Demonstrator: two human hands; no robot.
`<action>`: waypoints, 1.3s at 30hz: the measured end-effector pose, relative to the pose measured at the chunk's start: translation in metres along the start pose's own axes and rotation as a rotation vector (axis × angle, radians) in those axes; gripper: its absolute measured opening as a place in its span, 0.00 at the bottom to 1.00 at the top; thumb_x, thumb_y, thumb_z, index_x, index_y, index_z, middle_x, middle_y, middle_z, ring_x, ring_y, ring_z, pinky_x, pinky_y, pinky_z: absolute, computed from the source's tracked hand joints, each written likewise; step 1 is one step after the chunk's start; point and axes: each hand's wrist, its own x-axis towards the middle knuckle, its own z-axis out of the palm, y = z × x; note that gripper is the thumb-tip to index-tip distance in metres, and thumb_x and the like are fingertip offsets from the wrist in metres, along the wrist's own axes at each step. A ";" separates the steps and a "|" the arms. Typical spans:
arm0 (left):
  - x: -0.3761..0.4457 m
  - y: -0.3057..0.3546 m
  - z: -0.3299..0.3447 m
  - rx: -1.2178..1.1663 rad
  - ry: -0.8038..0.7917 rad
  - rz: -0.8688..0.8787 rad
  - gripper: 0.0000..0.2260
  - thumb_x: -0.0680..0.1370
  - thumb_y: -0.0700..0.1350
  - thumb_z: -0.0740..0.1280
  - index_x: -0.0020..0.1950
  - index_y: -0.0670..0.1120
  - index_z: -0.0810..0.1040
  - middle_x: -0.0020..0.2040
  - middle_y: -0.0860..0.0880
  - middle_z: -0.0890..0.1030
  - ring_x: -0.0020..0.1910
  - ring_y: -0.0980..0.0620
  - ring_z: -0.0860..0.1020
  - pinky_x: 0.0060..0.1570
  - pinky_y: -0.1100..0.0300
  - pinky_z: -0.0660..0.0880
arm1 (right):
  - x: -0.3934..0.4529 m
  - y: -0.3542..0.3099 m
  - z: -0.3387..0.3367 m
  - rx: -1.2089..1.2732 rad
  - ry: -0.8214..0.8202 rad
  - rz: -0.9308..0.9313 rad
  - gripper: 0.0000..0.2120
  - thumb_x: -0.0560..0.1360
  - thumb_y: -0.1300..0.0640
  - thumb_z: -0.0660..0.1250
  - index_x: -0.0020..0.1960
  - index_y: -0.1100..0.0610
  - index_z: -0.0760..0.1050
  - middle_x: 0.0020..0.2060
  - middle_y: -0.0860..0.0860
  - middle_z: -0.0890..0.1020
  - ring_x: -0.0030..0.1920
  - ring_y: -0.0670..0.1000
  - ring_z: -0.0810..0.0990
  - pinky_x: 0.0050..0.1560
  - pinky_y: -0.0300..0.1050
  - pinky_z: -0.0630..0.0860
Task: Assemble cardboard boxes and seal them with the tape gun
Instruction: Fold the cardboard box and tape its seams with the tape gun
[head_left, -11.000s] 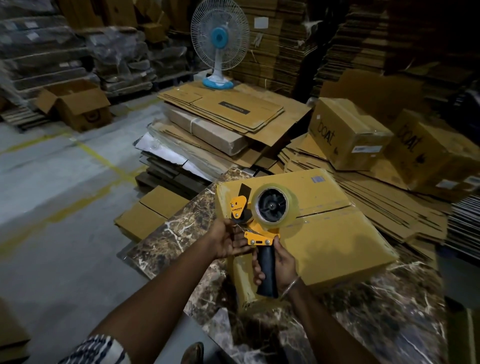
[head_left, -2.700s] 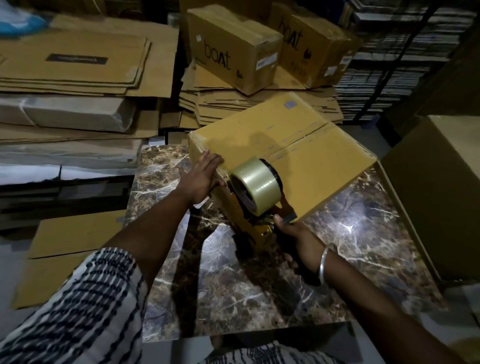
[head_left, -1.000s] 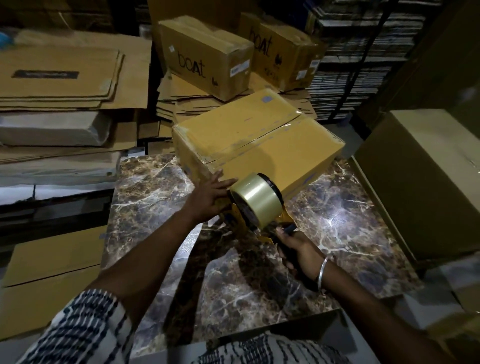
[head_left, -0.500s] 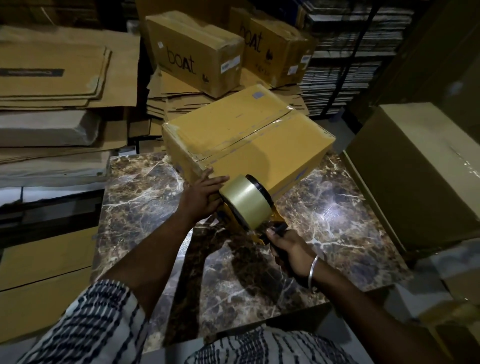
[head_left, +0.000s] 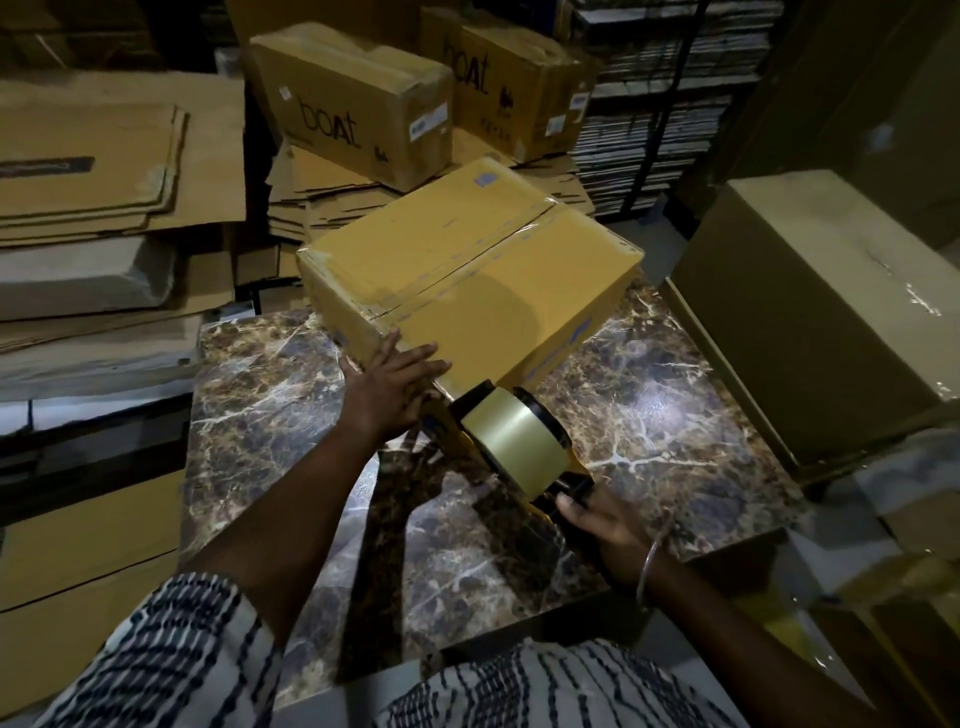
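Cardboard box (head_left: 467, 270): on our marble table (head_left: 649, 415), far side. Left hand (head_left: 387, 387): fingers straight, flat against the box's near corner. Right hand (head_left: 602, 525): curled round the tape gun (head_left: 511, 441) handle, gun head at the box's near face.

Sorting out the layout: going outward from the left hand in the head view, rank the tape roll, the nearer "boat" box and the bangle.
1. Tape roll, just right of the left hand.
2. Bangle, on the right wrist.
3. "boat" box, behind, on flattened cardboard.
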 end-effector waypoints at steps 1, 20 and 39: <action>-0.001 0.000 -0.001 0.013 -0.019 -0.006 0.24 0.77 0.60 0.57 0.69 0.80 0.55 0.75 0.67 0.65 0.81 0.50 0.51 0.63 0.26 0.65 | 0.000 0.002 -0.001 0.026 -0.011 -0.027 0.22 0.74 0.52 0.69 0.64 0.61 0.77 0.59 0.54 0.83 0.61 0.53 0.81 0.64 0.47 0.73; 0.009 0.056 -0.025 -0.035 -0.038 0.282 0.21 0.77 0.50 0.60 0.70 0.50 0.74 0.73 0.48 0.73 0.78 0.41 0.62 0.67 0.30 0.58 | -0.007 0.027 -0.020 0.162 0.006 0.070 0.34 0.66 0.38 0.79 0.64 0.56 0.79 0.60 0.61 0.81 0.61 0.63 0.78 0.62 0.58 0.72; 0.033 0.097 -0.026 0.039 -0.575 0.066 0.16 0.79 0.43 0.65 0.61 0.61 0.81 0.80 0.66 0.45 0.79 0.54 0.35 0.65 0.22 0.36 | 0.010 0.032 -0.025 0.179 -0.073 0.033 0.38 0.59 0.33 0.80 0.60 0.56 0.76 0.49 0.42 0.86 0.53 0.42 0.83 0.54 0.38 0.76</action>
